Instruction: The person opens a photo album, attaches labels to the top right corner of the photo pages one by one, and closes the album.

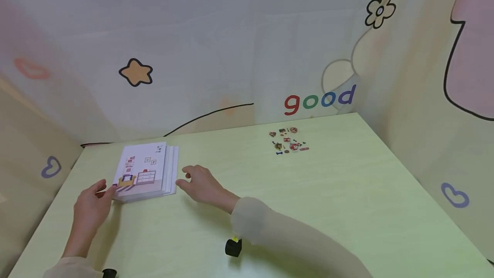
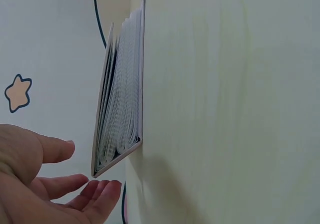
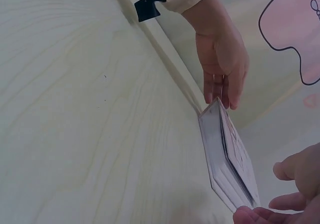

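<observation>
Wall reads "good" (image 1: pixel 319 99). White booklet stack (image 1: pixel 148 170), furniture picture on top, sits between my relaxed, empty fingers: left hand (image 1: pixel 91 206), right hand (image 1: pixel 202 185).

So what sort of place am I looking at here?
Probably a child's play or craft corner: a pale green table, cartoon wall panels reading "good", a picture book between both hands, and small stickers.

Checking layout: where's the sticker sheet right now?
Head view: the sticker sheet lies flat on the table, far right of centre near the back wall, below the "good" lettering, apart from both hands.
</observation>
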The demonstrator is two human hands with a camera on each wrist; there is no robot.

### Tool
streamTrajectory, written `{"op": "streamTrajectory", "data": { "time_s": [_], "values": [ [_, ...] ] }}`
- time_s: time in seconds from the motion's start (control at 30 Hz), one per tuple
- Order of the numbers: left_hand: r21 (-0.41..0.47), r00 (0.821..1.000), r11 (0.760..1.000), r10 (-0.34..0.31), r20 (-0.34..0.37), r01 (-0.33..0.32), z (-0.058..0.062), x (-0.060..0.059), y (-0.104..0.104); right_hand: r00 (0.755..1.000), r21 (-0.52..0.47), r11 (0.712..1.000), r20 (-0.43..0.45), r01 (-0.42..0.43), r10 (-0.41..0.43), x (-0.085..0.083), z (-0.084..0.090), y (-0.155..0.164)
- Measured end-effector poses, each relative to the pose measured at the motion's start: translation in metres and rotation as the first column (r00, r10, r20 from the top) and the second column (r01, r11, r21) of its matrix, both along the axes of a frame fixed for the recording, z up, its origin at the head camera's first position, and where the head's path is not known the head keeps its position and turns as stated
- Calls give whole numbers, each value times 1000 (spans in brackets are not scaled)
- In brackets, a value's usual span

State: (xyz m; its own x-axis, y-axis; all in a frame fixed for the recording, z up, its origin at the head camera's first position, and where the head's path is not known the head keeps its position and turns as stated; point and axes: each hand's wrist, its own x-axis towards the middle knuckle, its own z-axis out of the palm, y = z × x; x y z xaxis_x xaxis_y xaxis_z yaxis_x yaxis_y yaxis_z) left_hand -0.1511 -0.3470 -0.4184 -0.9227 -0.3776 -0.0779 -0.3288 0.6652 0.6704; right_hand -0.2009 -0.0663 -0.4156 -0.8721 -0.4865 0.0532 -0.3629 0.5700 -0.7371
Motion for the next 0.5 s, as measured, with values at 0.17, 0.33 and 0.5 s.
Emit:
{"op": "streamTrajectory", "data": {
  "time_s": [0.17,0.33,0.5],
  "values": [
    [51,999,999,-9,45,7,-1,-2,-2,1000,34,999,24,7,-8,-2,-5,-15],
    [73,997,997,-11,79,5,-3,-5,-2,999,59,998,37,12,-14,-5,-10,-22],
    [104,997,994,-1,79,-8,-6,-8,-2,999,50,999,35,9,-10,-8,-12,-24]
  ]
}}
